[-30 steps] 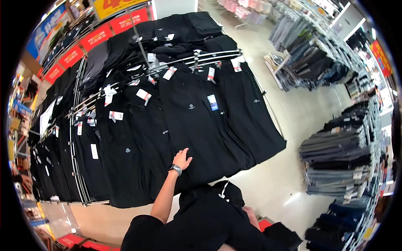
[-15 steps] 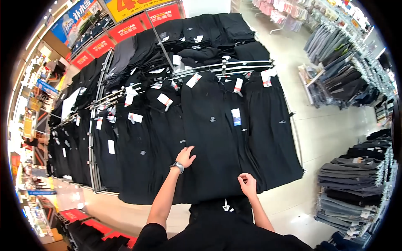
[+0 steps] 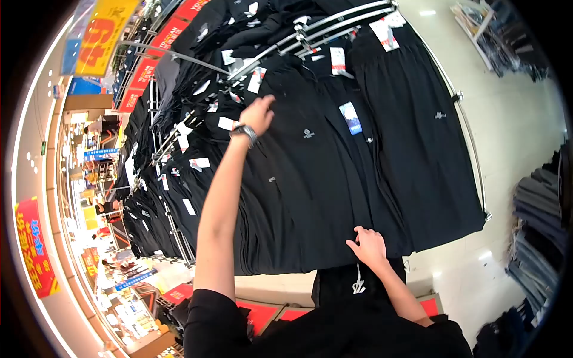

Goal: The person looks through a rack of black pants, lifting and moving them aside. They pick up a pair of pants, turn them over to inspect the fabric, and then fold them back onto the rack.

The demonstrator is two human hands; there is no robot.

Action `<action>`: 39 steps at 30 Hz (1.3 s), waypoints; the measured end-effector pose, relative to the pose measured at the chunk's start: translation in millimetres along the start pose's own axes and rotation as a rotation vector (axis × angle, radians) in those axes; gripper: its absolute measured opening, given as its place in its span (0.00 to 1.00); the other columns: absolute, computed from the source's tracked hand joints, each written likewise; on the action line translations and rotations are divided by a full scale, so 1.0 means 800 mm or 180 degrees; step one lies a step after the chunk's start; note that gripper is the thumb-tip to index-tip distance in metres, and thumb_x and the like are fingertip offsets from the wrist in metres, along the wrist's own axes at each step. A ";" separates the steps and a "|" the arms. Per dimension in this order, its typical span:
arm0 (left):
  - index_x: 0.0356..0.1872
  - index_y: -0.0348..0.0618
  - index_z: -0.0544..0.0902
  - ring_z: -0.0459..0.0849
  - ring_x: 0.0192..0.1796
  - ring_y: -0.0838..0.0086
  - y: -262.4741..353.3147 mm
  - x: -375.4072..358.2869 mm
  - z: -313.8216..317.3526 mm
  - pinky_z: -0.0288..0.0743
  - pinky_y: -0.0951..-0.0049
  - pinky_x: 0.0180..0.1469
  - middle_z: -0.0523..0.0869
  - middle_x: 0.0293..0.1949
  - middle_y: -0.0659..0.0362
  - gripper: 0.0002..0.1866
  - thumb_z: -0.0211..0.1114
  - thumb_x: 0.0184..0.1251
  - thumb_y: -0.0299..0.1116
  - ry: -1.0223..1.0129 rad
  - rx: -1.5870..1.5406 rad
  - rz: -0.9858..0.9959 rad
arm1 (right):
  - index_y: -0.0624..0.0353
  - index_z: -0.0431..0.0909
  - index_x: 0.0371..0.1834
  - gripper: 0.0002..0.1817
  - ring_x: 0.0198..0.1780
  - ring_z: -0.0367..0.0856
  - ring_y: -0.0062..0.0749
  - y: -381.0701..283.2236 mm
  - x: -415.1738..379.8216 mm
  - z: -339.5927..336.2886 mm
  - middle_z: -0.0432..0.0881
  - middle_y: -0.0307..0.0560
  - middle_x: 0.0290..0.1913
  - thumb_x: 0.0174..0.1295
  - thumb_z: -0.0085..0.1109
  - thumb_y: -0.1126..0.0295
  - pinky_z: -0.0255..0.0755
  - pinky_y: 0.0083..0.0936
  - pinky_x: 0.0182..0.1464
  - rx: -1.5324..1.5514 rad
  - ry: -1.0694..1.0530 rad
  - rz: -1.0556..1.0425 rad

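Observation:
A pair of black trousers [image 3: 307, 173] with a small pale logo lies flat on the display in front of me. My left hand [image 3: 256, 118], wearing a wristwatch [image 3: 245, 132], reaches to the upper left of these trousers, fingers extended over the cloth near a white-and-red tag [image 3: 257, 80]. Close to the bottom edge, my right hand [image 3: 370, 247] rests at the cloth with thumb and fingers apart. To the right is another pair of black trousers [image 3: 418, 137]. Between them, a blue-and-white label [image 3: 351, 118] hangs on a partly covered pair.
A metal rail [image 3: 334, 30] crosses the display behind the waistbands, and a side bar [image 3: 468, 137] curves along its right edge. Stacks of folded jeans [image 3: 537, 203] stand at the right across the aisle. More tagged black garments [image 3: 173, 191] fill the left.
My left hand has moved up along the trousers from their middle toward the waistband. My right hand's fingers have spread near the lower edge. The view has turned and come closer.

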State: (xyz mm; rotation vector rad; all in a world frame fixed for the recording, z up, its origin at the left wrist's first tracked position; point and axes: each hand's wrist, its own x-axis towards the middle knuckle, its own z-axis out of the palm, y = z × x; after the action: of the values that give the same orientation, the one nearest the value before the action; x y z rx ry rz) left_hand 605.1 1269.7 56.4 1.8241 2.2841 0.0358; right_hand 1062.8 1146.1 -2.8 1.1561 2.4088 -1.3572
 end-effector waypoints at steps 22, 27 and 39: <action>0.75 0.70 0.46 0.39 0.78 0.57 -0.066 0.130 0.093 0.48 0.34 0.68 0.36 0.77 0.55 0.47 0.56 0.58 0.70 -0.0168 0.1392 -0.0415 | 0.57 0.80 0.34 0.11 0.42 0.77 0.36 0.009 -0.005 0.019 0.81 0.42 0.33 0.57 0.61 0.61 0.65 0.32 0.49 -0.0503 -0.0370 -0.0429; 0.70 0.60 0.65 0.54 0.75 0.60 -0.037 0.128 0.081 0.37 0.36 0.71 0.57 0.73 0.51 0.33 0.50 0.67 0.62 0.0651 0.1552 -0.0258 | 0.56 0.79 0.36 0.12 0.42 0.76 0.37 0.007 -0.015 -0.028 0.79 0.42 0.34 0.56 0.63 0.61 0.66 0.33 0.48 0.0235 0.0072 -0.0352; 0.41 0.47 0.81 0.78 0.48 0.59 0.129 0.262 0.096 0.70 0.60 0.50 0.81 0.40 0.58 0.14 0.66 0.58 0.43 0.1420 0.0632 0.1372 | 0.57 0.78 0.39 0.16 0.49 0.74 0.40 0.078 -0.026 -0.092 0.79 0.41 0.44 0.46 0.71 0.70 0.63 0.37 0.56 0.0179 0.1979 0.0417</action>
State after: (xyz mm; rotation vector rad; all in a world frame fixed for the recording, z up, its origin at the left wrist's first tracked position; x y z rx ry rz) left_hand 674.8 1486.9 -34.8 2.6083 2.1602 0.3254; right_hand 1137.1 1210.6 8.1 1.9512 2.6133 -1.1514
